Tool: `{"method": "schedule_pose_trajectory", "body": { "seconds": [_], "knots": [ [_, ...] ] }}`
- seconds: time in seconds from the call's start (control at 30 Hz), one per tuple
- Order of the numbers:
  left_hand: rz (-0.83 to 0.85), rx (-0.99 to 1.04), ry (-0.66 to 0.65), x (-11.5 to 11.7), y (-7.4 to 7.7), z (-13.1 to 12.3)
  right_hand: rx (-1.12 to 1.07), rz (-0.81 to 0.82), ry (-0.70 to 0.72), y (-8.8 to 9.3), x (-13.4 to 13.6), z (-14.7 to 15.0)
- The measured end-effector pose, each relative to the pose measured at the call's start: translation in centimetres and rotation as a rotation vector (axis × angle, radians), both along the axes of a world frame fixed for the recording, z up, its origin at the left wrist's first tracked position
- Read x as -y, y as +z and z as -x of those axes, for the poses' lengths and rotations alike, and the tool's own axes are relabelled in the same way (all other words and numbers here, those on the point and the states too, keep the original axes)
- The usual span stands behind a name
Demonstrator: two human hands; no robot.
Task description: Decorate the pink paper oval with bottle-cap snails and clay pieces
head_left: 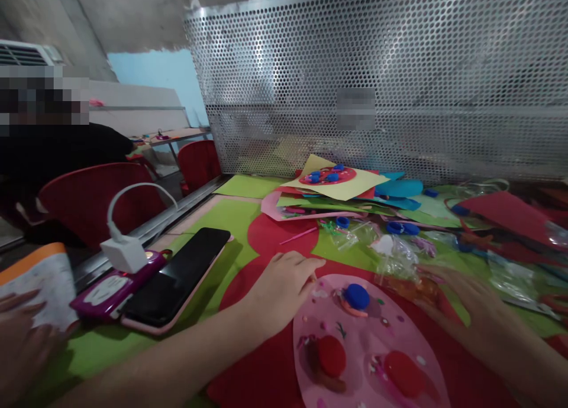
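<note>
Nearest: pink oval [369,324], flat on a red sheet [255,369], between the forearms, its near end cut off by the view. Step in hand, as I judge it: handling small pieces around the oval. Good practice: light fingertips at the rim, wrists clear of the raised parts, one hand steadying while the other picks. Small bits look easy to knock, so lift rather than drag.

Looks of the oval: rounded, glossy pink, scattered with tiny dots, purple, green and white. Low down, two red caps, left one [332,356] and right one [404,374], the left with a brownish piece at its foot. Higher up, a blue cap [357,296] above a curved orange-pink strip.

Left hand [288,287]: at the oval's upper left edge, fingers bent, tips close together; cannot tell if they pinch anything. Right hand [473,301]: beyond the right edge, fingers and thumb apart about an orange packet [410,287]; too blurred to tell if it grips.

Farther: clear bags [397,255], then a paper pile topped by a yellow sheet [355,187]. Last, a perforated metal panel [377,53].
</note>
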State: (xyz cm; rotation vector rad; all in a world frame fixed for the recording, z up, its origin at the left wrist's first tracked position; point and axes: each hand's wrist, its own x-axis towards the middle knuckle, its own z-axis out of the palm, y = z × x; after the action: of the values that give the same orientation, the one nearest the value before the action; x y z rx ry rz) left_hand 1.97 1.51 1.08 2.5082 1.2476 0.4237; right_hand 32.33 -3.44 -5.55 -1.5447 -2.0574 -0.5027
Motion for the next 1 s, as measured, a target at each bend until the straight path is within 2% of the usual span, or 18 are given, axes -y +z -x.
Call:
{"method": "schedule_pose_trajectory", "body": {
  "seconds": [0.23, 0.33, 0.43, 0.57, 0.73, 1.0],
  "knots": [
    [-0.013, 0.01, 0.003, 0.2, 0.1, 0.0, 0.017, 0.18, -0.036, -1.6, -0.4, -1.9],
    [-0.027, 0.011, -0.003, 0.1, 0.1, 0.1, -0.05, 0.13, -0.059, -1.7, -0.2, -1.3],
    [-0.037, 0.007, -0.019, -0.1, -0.1, 0.3, -0.082, 0.062, -0.043, -1.4, -0.1, -0.5],
    [-0.041, 0.0, -0.016, -0.2, -0.1, 0.5, -0.091, 0.077, -0.009, -0.6, -0.1, -0.1],
    [-0.045, -0.014, -0.016, 0.1, 0.2, 0.4, -0.103, 0.069, -0.047, 0.2, 0.1, 0.2],
    [-0.081, 0.007, 0.017, 0.1, -0.2, 0.3, -0.138, 0.22, -0.04, 0.8, 0.1, -0.4]
  ]
}}
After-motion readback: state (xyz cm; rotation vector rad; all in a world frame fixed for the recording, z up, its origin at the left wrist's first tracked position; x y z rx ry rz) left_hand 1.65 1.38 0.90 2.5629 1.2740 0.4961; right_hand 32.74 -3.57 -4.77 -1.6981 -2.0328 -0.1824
